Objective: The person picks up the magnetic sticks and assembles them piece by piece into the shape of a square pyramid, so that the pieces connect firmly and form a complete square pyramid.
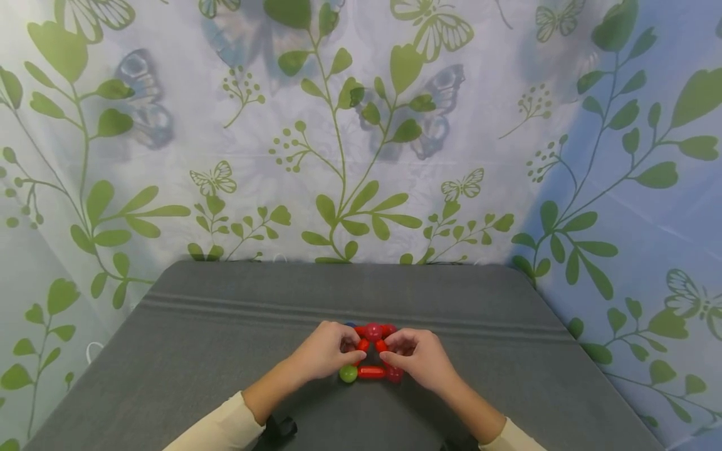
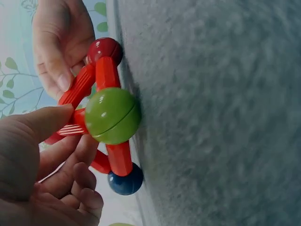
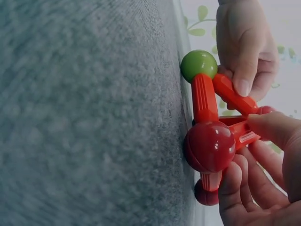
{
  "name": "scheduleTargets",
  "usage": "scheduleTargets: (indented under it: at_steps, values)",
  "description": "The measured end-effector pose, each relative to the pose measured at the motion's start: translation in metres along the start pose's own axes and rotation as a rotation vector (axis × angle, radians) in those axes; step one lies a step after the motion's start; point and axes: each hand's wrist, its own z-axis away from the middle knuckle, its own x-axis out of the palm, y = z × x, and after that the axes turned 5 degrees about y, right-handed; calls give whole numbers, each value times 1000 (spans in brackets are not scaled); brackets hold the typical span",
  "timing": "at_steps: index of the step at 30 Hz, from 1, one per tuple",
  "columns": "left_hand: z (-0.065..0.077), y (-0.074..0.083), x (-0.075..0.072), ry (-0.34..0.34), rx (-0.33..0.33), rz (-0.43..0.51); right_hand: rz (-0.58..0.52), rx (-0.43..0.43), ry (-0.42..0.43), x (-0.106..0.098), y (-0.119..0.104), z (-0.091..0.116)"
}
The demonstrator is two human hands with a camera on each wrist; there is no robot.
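A small frame of red rods and coloured balls sits on the table between both hands, its sloping rods rising to a red ball (image 1: 373, 332) at the top. Along the near side, a red rod (image 1: 371, 372) joins a green ball (image 1: 348, 374) to a dark red ball (image 1: 394, 374). My left hand (image 1: 327, 351) pinches the sloping rod (image 3: 233, 94) above the green ball with thumb and fingers. Opposite it, my right hand (image 1: 422, 358) pinches the sloping rod (image 3: 245, 135) above the dark red ball. Low at the far side is a blue ball (image 2: 125, 179), mostly hidden in the head view.
A dark grey table (image 1: 225, 326) with faint ridges across its far part lies under the frame. Behind and beside it hangs a curtain (image 1: 248, 188) printed with leaves and butterflies. A black strap (image 1: 280, 430) shows under the left wrist.
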Motion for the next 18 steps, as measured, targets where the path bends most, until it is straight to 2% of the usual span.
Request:
scheduleTargets:
  at_steps: [4,8,13,18]
  values:
    - [-1,0,2,-1,6,-2,-62,-1,32,-2,0,-4]
    - [-1,-1,2,-1,-6,-2,-45,-70,91,-4,0,-11]
    - [-2,-1,1,-16,-17,7,14,-165,57,-3,2,-17]
    - [-2,-1,0,-32,-12,11,-21,-154,55,-1,5,-19]
